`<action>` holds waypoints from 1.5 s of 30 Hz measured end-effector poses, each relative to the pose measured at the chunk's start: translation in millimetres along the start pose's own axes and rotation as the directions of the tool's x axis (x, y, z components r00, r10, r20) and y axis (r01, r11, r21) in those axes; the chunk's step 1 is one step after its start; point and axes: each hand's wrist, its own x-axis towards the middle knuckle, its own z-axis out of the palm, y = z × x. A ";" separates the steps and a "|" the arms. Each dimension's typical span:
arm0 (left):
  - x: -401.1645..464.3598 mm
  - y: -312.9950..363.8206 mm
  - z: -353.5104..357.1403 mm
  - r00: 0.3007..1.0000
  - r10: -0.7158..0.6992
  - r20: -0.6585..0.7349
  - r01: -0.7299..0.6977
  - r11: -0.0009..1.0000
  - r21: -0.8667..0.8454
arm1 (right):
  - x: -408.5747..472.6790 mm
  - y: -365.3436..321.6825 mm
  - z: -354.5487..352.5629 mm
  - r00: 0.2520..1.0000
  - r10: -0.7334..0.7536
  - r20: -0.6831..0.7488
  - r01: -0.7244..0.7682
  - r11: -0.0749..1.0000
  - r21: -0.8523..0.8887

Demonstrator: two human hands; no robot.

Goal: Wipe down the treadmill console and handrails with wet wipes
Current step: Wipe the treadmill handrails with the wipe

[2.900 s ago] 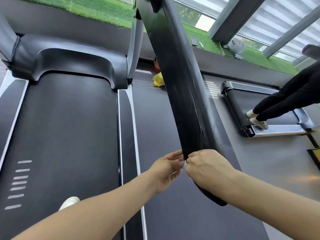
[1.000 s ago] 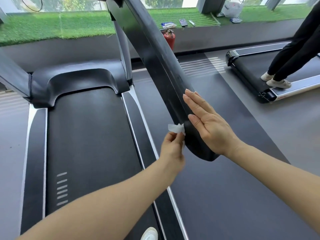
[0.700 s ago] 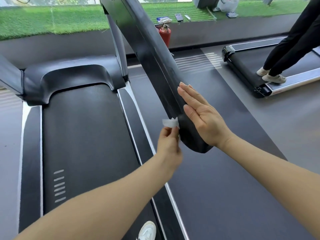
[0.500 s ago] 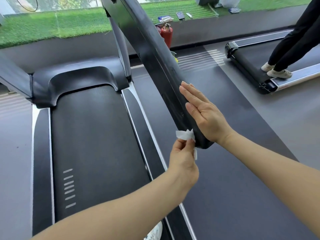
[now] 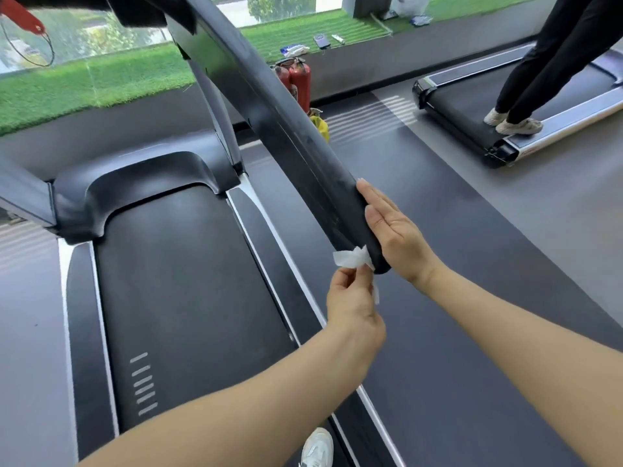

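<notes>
The black right handrail (image 5: 290,129) of the treadmill slants down from the top centre to its rounded end near the middle of the view. My left hand (image 5: 352,298) pinches a small white wet wipe (image 5: 350,257) and holds it against the inner side of the rail's end. My right hand (image 5: 394,230) lies flat with straight fingers against the outer side of the same end. The console is mostly out of view at the top left.
The treadmill belt (image 5: 188,291) and side rail (image 5: 279,264) lie below. My white shoe (image 5: 317,448) shows at the bottom. Two red fire extinguishers (image 5: 298,79) stand by the green turf ledge. Another person (image 5: 539,62) stands on a second treadmill (image 5: 526,143) at the right.
Both hands met at the rail's end earlier. Since then the right hand has lain flat on the rail, and the left hand with the wipe has slid down to the rail's tip.
</notes>
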 end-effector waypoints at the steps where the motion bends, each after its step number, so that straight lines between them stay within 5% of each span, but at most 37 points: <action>1: 3.2 4.4 2.1 1.000 0.013 -0.015 -0.013 1.000 -0.015 | -5.7 1.9 0.3 1.000 0.022 -0.006 -0.022 0.999 0.047; 5: 17.0 24.7 12.2 0.995 0.060 -0.074 -0.068 0.992 -0.111 | -10.6 5.1 2.3 0.998 0.067 -0.016 -0.065 0.991 0.115; 11: -1.4 4.6 6.7 0.999 0.019 -0.041 -0.020 0.999 -0.039 | -9.7 3.8 1.9 0.998 0.063 -0.018 -0.061 0.993 0.102; 19: 36.4 57.9 25.5 0.987 0.156 -0.048 -0.160 0.983 -0.094 | -8.0 6.3 3.5 0.998 0.058 -0.014 -0.056 0.993 0.102; 26: 8.4 14.2 9.8 0.999 0.041 -0.015 -0.042 0.999 -0.016 | -9.4 5.6 3.1 0.998 0.053 -0.031 -0.050 0.994 0.093; 33: 39.1 80.3 35.1 0.980 0.195 -0.042 -0.198 0.975 -0.097 | -10.3 7.7 3.8 0.998 0.057 -0.021 -0.054 0.993 0.100; 40: 14.8 28.2 16.4 0.988 0.154 0.010 -0.154 0.988 -0.027 | -10.0 6.4 2.5 0.998 0.050 -0.033 -0.047 0.995 0.084; 45: 20.9 49.3 23.8 0.979 0.201 0.034 -0.200 0.979 -0.038 | -10.5 6.9 2.9 0.998 0.054 -0.034 -0.051 0.995 0.086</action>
